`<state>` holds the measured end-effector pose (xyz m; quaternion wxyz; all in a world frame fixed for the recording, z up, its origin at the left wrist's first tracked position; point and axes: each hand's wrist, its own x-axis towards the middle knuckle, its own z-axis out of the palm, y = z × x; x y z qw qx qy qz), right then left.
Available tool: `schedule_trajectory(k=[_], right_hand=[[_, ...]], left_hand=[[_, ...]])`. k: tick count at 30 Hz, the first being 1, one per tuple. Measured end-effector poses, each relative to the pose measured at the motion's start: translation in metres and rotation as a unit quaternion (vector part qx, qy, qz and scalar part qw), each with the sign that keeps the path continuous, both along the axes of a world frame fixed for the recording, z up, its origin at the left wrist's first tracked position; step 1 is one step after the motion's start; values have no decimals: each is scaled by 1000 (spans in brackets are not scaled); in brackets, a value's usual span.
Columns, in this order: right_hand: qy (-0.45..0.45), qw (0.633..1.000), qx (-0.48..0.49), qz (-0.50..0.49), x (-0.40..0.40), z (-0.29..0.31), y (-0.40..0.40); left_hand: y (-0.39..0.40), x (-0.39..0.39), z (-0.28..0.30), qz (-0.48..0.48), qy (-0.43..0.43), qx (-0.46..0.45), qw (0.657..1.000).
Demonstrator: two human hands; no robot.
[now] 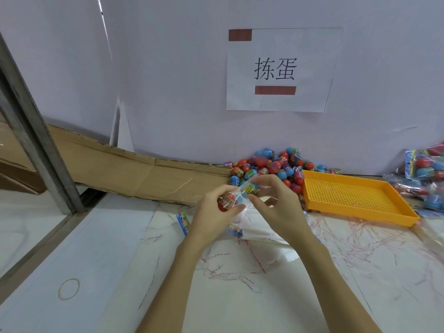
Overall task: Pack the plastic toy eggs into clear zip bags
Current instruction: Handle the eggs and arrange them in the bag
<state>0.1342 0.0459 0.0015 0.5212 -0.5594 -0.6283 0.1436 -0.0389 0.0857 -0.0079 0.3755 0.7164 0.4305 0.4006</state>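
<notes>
Above the white table, my left hand (pixel 211 212) grips a clear zip bag (pixel 236 213) with a red toy egg (pixel 225 201) inside. My right hand (pixel 276 203) pinches a blue and yellow egg (pixel 251 188) at the bag's mouth. Behind both hands, a heap of loose red and blue eggs (pixel 271 168) lies against the wall. The bag's printed header (pixel 234 229) hangs below my left hand.
An orange mesh tray (pixel 355 198) lies to the right of the heap. Filled bags (pixel 425 174) are piled at the far right. Flat cardboard (pixel 120 169) leans along the wall at left. Thin red strips (pixel 360 241) and a rubber band (pixel 69 289) litter the table.
</notes>
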Motion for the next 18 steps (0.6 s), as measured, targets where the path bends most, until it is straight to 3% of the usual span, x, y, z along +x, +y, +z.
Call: schedule_trajectory(k=[6, 13, 18], right_hand=[[31, 998, -25, 41, 1, -2, 0], [57, 998, 24, -32, 0, 0, 0], [44, 998, -25, 49, -1, 1, 0]], left_hand=[[-1, 0, 2, -10, -22, -10, 1000], [-1, -2, 4, -32, -112, -65, 991], [2, -4, 3, -33, -139, -69, 987]])
